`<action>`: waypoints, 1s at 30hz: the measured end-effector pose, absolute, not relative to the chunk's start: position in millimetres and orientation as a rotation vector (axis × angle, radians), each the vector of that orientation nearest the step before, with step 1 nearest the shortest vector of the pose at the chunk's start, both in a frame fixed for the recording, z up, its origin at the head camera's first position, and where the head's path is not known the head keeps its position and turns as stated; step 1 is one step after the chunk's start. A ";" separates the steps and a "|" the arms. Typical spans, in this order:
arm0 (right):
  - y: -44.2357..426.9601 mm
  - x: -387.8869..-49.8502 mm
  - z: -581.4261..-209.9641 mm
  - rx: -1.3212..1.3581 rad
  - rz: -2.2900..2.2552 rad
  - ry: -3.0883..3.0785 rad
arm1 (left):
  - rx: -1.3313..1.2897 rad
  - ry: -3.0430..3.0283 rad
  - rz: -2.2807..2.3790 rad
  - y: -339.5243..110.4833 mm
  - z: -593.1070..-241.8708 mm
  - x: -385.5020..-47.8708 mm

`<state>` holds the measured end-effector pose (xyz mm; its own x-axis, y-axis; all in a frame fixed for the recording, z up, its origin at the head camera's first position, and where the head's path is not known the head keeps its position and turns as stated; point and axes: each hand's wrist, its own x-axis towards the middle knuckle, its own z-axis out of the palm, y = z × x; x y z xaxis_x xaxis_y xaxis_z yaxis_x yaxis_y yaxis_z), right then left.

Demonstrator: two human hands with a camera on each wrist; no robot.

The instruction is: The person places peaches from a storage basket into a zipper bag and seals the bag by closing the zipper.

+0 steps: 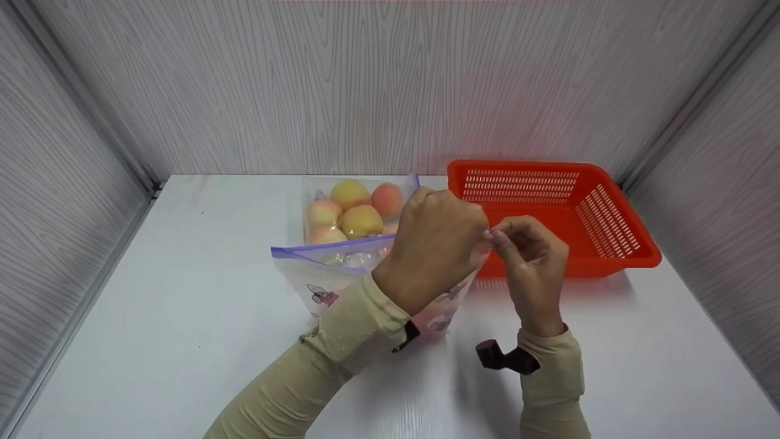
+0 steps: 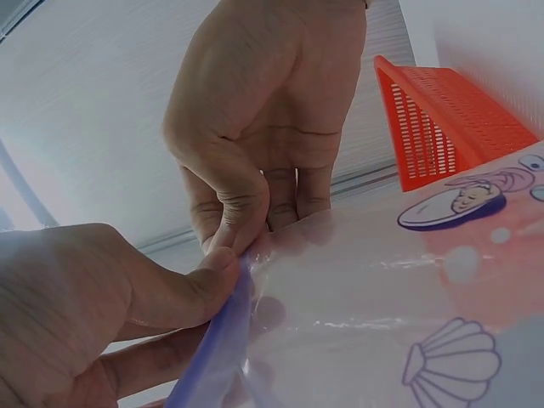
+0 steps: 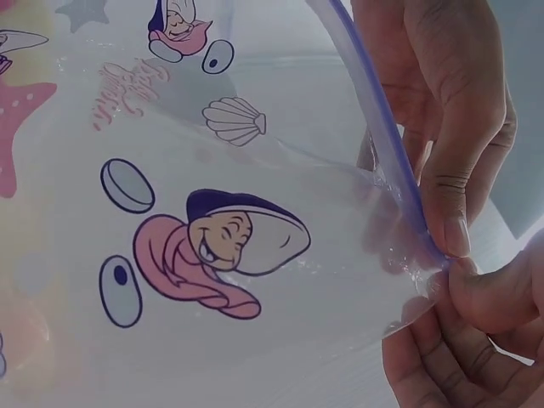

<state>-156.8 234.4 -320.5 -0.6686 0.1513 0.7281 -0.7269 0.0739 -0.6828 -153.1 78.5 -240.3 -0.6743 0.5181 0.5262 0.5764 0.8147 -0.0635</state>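
A clear zip bag (image 1: 365, 292) with a purple zip strip and printed sea cartoons stands upright at the middle of the table. My left hand (image 1: 436, 244) pinches the zip edge near the bag's right top corner, thumb against fingers in the left wrist view. Right beside it, my right hand (image 1: 536, 262) pinches the corner itself between thumb and fingers. The two hands' fingertips almost meet, as the right wrist view shows on the bag's printed side (image 3: 221, 246). Toward its left end the zip strip (image 1: 292, 251) gapes. Its contents are mostly hidden by print and my left arm.
Behind lies another clear zip bag (image 1: 309, 189) filled with several yellow and red peaches (image 1: 361, 221). A red slotted plastic basket (image 1: 609, 268) stands at the back right, close to my right hand. Grey wood-grain panels (image 1: 304, 85) wall the white table (image 1: 152, 305) at back and sides.
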 end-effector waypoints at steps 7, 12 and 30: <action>233.5 -155.8 -319.7 0.551 1.640 -1.695 | -0.818 -2.446 -0.164 72.0 -241.4 -153.2; 234.3 -155.3 -318.5 0.519 1.638 -1.689 | -0.823 -2.451 -0.220 64.4 -241.2 -152.8; 233.8 -155.5 -317.9 0.520 1.584 -1.684 | -0.836 -2.402 -0.350 28.8 -242.4 -147.6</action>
<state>-155.5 233.8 -317.9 -0.6335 0.1986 0.7478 -0.7343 0.1503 -0.6620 -147.6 28.8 -242.4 -0.6443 0.4866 0.5900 0.6348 0.7706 0.0577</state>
